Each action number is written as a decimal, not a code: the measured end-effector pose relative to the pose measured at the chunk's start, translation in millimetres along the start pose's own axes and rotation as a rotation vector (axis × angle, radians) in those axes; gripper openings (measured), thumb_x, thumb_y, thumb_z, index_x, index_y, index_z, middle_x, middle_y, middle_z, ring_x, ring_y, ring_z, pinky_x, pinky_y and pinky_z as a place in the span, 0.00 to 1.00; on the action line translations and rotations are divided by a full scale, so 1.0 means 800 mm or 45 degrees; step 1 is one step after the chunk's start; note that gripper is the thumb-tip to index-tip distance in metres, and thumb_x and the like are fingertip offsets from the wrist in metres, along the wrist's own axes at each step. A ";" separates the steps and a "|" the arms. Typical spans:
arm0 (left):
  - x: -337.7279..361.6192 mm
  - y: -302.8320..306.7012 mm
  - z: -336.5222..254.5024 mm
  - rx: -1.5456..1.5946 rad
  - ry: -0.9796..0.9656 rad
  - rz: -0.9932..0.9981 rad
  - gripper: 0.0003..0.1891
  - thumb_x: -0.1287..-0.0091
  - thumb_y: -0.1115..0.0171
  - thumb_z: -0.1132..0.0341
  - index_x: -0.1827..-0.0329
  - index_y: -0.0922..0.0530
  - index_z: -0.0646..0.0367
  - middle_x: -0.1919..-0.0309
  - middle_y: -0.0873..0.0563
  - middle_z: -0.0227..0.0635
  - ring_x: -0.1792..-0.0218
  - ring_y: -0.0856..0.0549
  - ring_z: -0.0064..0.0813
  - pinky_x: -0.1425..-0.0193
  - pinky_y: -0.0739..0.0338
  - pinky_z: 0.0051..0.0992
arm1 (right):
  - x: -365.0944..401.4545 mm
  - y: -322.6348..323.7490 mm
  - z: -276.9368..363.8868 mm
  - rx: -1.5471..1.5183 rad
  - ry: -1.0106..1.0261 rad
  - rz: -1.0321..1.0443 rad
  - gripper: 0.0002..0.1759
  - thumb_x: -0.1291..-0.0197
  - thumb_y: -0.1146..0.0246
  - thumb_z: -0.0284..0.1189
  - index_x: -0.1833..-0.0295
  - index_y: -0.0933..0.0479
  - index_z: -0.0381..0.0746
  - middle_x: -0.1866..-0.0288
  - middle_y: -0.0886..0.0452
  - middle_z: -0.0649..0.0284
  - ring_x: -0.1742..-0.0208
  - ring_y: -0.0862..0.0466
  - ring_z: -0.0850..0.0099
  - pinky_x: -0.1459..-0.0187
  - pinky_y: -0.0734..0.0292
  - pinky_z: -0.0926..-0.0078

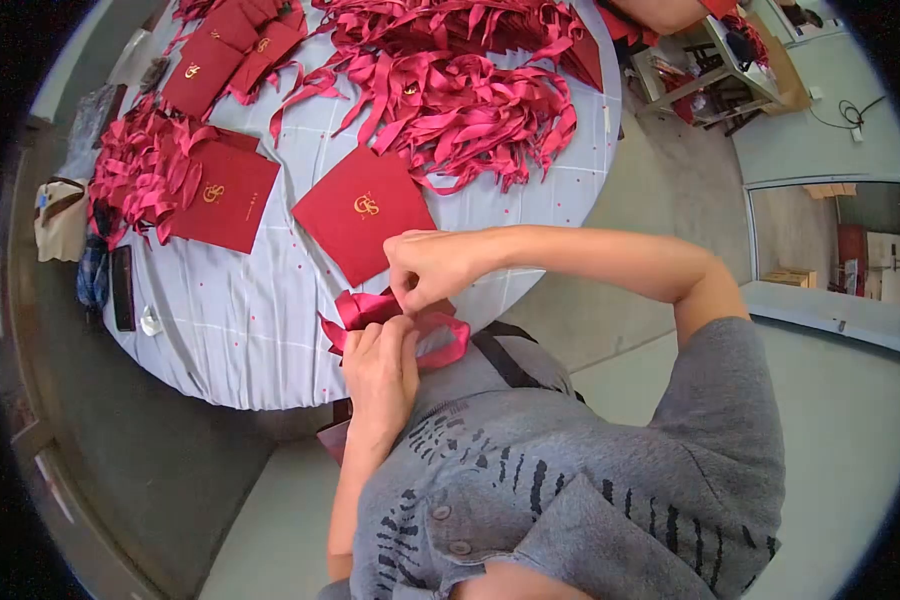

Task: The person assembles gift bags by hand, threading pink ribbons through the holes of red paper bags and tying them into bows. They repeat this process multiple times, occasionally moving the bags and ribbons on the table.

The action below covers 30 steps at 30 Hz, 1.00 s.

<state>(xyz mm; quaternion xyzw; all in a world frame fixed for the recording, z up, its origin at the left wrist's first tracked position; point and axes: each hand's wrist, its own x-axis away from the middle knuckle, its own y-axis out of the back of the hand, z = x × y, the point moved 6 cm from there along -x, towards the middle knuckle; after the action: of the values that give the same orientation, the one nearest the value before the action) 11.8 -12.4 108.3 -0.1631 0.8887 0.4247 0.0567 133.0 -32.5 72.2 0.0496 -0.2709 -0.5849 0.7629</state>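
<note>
At the near edge of the table, my left hand point(378, 372) and my right hand point(432, 268) meet over a loop of red ribbon point(446, 345). Both hands are closed, their fingertips pinching the ribbon close together. Another stretch of the ribbon stands up to the left of my fingers. Dark red card or paper shows partly beneath, mostly hidden by my hands. Just beyond my right hand lies a flat red paper bag point(342, 215) with a gold emblem.
Red ribbons point(470, 115) heap over stacked bags at the far side of the round table point(240, 365). More red bags point(232, 190) with ribbons lie at the left. A dark phone-like object point(122, 288) rests at the left edge. A small table point(715, 65) stands behind.
</note>
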 end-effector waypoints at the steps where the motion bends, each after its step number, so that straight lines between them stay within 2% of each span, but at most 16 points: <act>1: -0.002 0.000 0.002 -0.003 0.004 -0.007 0.09 0.45 0.39 0.77 0.62 0.25 0.61 0.72 0.19 0.35 0.71 0.22 0.33 0.64 0.34 0.31 | 0.001 -0.004 -0.004 -0.005 0.002 0.001 0.11 0.62 0.34 0.32 0.73 0.17 0.37 0.75 0.18 0.53 0.70 0.17 0.64 0.66 0.24 0.67; 3: -0.003 -0.001 0.003 -0.002 0.006 -0.002 0.08 0.45 0.39 0.77 0.62 0.25 0.61 0.72 0.19 0.35 0.71 0.22 0.34 0.64 0.34 0.31 | 0.005 -0.003 -0.013 -0.120 0.043 -0.221 0.08 0.59 0.38 0.29 0.75 0.18 0.36 0.76 0.25 0.54 0.68 0.24 0.65 0.64 0.28 0.67; 6: -0.004 -0.002 0.004 0.006 0.011 0.013 0.08 0.44 0.39 0.77 0.62 0.25 0.61 0.72 0.19 0.35 0.71 0.22 0.34 0.64 0.34 0.31 | 0.003 -0.006 -0.023 -0.217 0.054 -0.221 0.09 0.58 0.37 0.31 0.72 0.17 0.37 0.72 0.27 0.54 0.63 0.26 0.65 0.62 0.30 0.69; 10: -0.003 -0.003 0.006 -0.014 0.042 0.018 0.08 0.44 0.39 0.77 0.62 0.26 0.60 0.71 0.19 0.35 0.71 0.22 0.35 0.64 0.33 0.31 | 0.001 -0.003 -0.024 -0.239 0.117 -0.265 0.09 0.57 0.36 0.32 0.72 0.17 0.38 0.74 0.24 0.55 0.66 0.25 0.64 0.64 0.29 0.67; 12: -0.002 -0.005 0.005 -0.013 0.053 0.023 0.08 0.44 0.39 0.76 0.62 0.26 0.60 0.71 0.19 0.35 0.70 0.22 0.35 0.64 0.33 0.31 | -0.004 -0.006 -0.017 0.043 0.101 -0.021 0.10 0.57 0.35 0.34 0.71 0.16 0.39 0.75 0.21 0.56 0.67 0.22 0.63 0.64 0.28 0.66; 13: 0.000 -0.006 0.006 -0.011 0.070 0.013 0.08 0.45 0.38 0.76 0.63 0.26 0.60 0.71 0.19 0.36 0.71 0.22 0.35 0.64 0.33 0.31 | -0.004 0.000 -0.012 0.041 0.097 -0.027 0.10 0.57 0.35 0.34 0.71 0.16 0.39 0.75 0.21 0.56 0.67 0.22 0.63 0.64 0.28 0.66; 15: 0.001 -0.008 0.006 -0.008 0.077 0.006 0.08 0.45 0.38 0.76 0.63 0.26 0.61 0.72 0.19 0.36 0.71 0.22 0.36 0.64 0.33 0.31 | -0.007 -0.002 -0.008 0.069 0.024 0.174 0.12 0.57 0.34 0.36 0.70 0.16 0.40 0.75 0.18 0.58 0.68 0.20 0.64 0.66 0.26 0.64; 20: 0.003 -0.007 0.007 0.018 0.091 -0.039 0.08 0.46 0.38 0.77 0.64 0.26 0.60 0.72 0.20 0.37 0.72 0.22 0.37 0.65 0.33 0.32 | -0.013 -0.007 -0.006 0.084 0.026 0.250 0.11 0.58 0.33 0.35 0.70 0.17 0.38 0.74 0.18 0.58 0.69 0.19 0.65 0.68 0.26 0.66; 23: 0.002 -0.006 0.007 0.030 0.089 -0.014 0.07 0.46 0.38 0.76 0.64 0.25 0.60 0.72 0.20 0.37 0.72 0.23 0.37 0.64 0.33 0.32 | -0.013 -0.015 -0.020 -0.050 0.040 0.186 0.11 0.57 0.33 0.33 0.72 0.18 0.35 0.75 0.18 0.57 0.72 0.20 0.68 0.70 0.28 0.67; 25: 0.000 -0.004 0.006 0.037 0.085 0.019 0.07 0.45 0.38 0.76 0.65 0.25 0.60 0.72 0.20 0.37 0.72 0.23 0.38 0.64 0.33 0.32 | -0.009 -0.010 -0.021 -0.328 0.116 -0.031 0.11 0.55 0.34 0.32 0.73 0.20 0.33 0.77 0.21 0.58 0.73 0.23 0.71 0.70 0.30 0.69; 27: -0.001 -0.008 0.004 0.052 0.074 0.063 0.07 0.45 0.38 0.76 0.65 0.25 0.60 0.72 0.20 0.37 0.72 0.23 0.38 0.64 0.33 0.32 | -0.007 0.010 -0.028 -0.324 -0.028 -0.264 0.11 0.53 0.34 0.32 0.72 0.21 0.33 0.74 0.24 0.59 0.70 0.26 0.73 0.67 0.31 0.73; 28: -0.001 -0.008 0.005 0.036 0.096 0.034 0.06 0.45 0.38 0.75 0.65 0.25 0.60 0.72 0.20 0.37 0.72 0.23 0.38 0.64 0.33 0.32 | -0.004 0.018 -0.023 -0.259 -0.038 -0.285 0.11 0.50 0.34 0.33 0.67 0.20 0.35 0.68 0.27 0.61 0.65 0.27 0.74 0.63 0.31 0.75; 30: -0.001 -0.007 0.009 0.034 0.115 -0.005 0.06 0.44 0.39 0.75 0.65 0.25 0.60 0.72 0.20 0.37 0.72 0.23 0.38 0.64 0.33 0.32 | -0.001 0.020 -0.023 -0.346 0.019 -0.266 0.11 0.48 0.35 0.33 0.65 0.20 0.36 0.66 0.27 0.62 0.64 0.27 0.75 0.62 0.31 0.75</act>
<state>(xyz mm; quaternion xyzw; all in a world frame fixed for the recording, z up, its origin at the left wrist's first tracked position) 14.1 -10.2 99.8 -0.1833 0.8955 0.4051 0.0195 155.4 -31.6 62.6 -0.0216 -0.1770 -0.6918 0.6997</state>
